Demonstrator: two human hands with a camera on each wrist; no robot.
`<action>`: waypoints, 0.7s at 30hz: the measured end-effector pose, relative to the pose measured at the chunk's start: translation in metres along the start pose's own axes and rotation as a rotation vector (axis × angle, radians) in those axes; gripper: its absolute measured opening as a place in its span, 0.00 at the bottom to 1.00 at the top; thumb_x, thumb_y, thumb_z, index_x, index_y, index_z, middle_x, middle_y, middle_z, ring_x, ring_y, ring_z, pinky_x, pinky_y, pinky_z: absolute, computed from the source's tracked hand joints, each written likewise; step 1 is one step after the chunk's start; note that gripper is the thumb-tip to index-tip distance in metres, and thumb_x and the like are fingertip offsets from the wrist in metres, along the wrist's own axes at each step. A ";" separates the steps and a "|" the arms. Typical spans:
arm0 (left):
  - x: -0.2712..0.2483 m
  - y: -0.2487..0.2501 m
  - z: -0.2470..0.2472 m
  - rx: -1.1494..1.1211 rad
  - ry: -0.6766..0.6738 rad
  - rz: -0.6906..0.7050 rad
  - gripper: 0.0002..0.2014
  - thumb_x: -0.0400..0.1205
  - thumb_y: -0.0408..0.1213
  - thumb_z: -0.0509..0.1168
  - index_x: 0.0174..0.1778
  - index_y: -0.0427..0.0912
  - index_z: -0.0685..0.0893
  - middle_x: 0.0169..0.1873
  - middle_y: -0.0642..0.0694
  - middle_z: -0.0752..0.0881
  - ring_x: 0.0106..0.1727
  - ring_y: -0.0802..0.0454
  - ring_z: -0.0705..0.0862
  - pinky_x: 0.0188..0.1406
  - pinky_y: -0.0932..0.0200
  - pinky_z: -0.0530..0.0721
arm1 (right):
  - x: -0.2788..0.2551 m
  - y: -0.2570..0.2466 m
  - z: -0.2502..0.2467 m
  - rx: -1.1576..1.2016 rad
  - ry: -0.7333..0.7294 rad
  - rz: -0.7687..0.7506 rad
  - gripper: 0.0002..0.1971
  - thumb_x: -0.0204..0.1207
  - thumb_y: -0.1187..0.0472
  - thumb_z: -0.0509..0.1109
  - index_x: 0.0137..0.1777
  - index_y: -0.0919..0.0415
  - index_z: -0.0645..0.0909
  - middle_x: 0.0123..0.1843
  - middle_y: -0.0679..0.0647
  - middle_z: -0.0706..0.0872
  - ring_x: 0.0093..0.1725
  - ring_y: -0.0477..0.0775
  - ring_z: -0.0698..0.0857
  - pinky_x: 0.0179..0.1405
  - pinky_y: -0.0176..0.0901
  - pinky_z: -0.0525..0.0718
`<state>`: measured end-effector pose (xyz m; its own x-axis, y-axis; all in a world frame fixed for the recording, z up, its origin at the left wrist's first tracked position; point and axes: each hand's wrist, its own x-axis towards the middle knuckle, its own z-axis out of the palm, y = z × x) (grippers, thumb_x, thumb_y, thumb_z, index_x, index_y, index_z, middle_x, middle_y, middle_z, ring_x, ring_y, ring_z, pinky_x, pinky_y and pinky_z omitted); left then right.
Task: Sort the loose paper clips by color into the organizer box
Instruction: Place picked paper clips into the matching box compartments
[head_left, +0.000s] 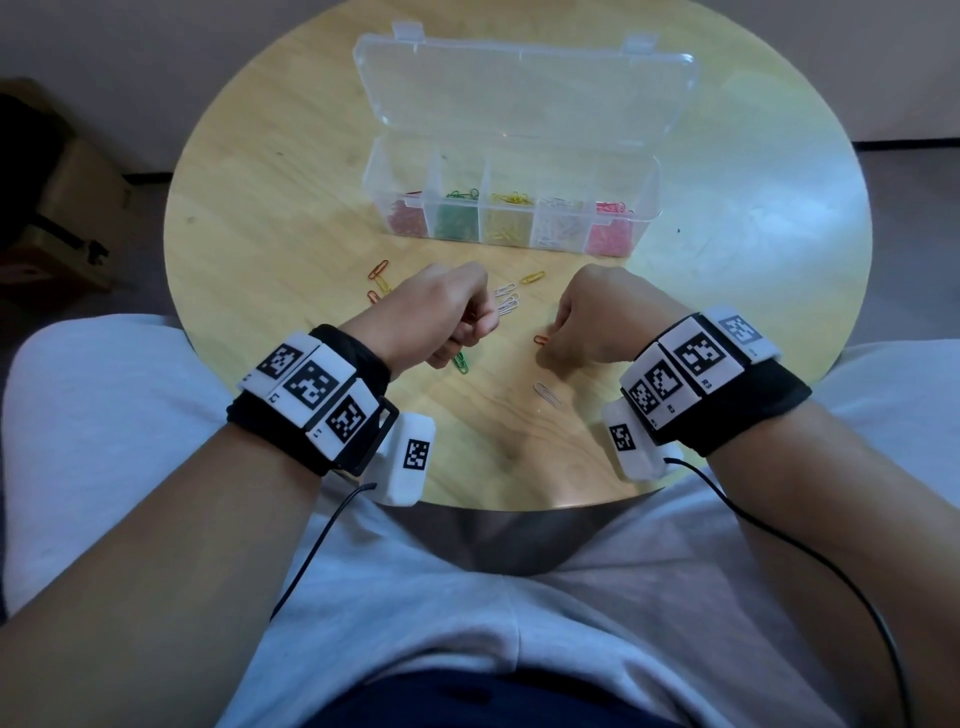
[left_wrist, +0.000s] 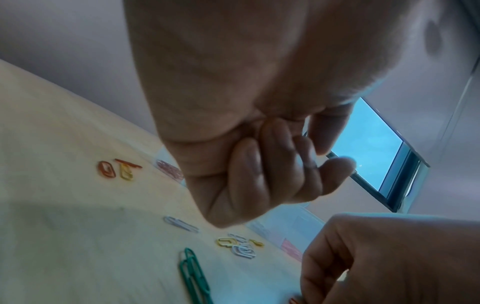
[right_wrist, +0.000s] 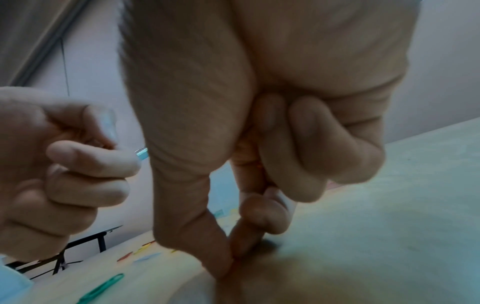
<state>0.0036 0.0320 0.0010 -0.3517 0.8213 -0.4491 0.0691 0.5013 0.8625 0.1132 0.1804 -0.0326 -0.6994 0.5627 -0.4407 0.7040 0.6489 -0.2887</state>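
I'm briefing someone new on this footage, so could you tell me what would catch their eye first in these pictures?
The clear organizer box at the table's far side, lid open, shows a row of compartments filled by color. Nearer, both fists hover over scattered loose clips: the right hand pinches an orange clip against the table, and a green clip lies just below the left hand.

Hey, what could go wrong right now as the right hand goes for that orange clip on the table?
1. The right hand pinches the flat orange clip with only thumb and fingertip against the table; it could slip or flick away.
2. The green clip lies close beside the left hand, whose fingers are curled; a nudge could push it off the near edge.
3. Orange and red look alike in the organizer box, so it may be misfiled.
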 end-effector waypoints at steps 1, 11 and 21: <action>0.000 -0.001 -0.001 0.000 0.004 -0.002 0.13 0.72 0.40 0.50 0.26 0.38 0.73 0.21 0.49 0.65 0.22 0.53 0.57 0.23 0.60 0.55 | -0.001 0.000 0.000 -0.012 -0.008 -0.001 0.19 0.58 0.46 0.83 0.41 0.59 0.86 0.38 0.53 0.88 0.38 0.56 0.88 0.42 0.51 0.90; -0.004 -0.005 -0.012 0.034 0.083 -0.065 0.13 0.76 0.29 0.50 0.27 0.39 0.72 0.22 0.46 0.69 0.19 0.54 0.61 0.20 0.64 0.59 | -0.010 0.002 -0.012 0.339 -0.188 -0.086 0.12 0.73 0.57 0.68 0.31 0.61 0.82 0.27 0.52 0.79 0.25 0.53 0.73 0.25 0.40 0.73; -0.010 0.001 -0.045 0.104 0.243 -0.008 0.15 0.75 0.25 0.53 0.23 0.38 0.75 0.22 0.45 0.74 0.16 0.56 0.64 0.21 0.64 0.62 | -0.003 -0.038 -0.034 1.147 -0.258 -0.062 0.12 0.71 0.71 0.55 0.29 0.58 0.62 0.26 0.56 0.71 0.20 0.50 0.62 0.17 0.34 0.58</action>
<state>-0.0342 0.0119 0.0170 -0.5653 0.7343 -0.3758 0.1569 0.5430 0.8250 0.0840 0.1712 0.0083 -0.7834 0.3409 -0.5197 0.4605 -0.2433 -0.8537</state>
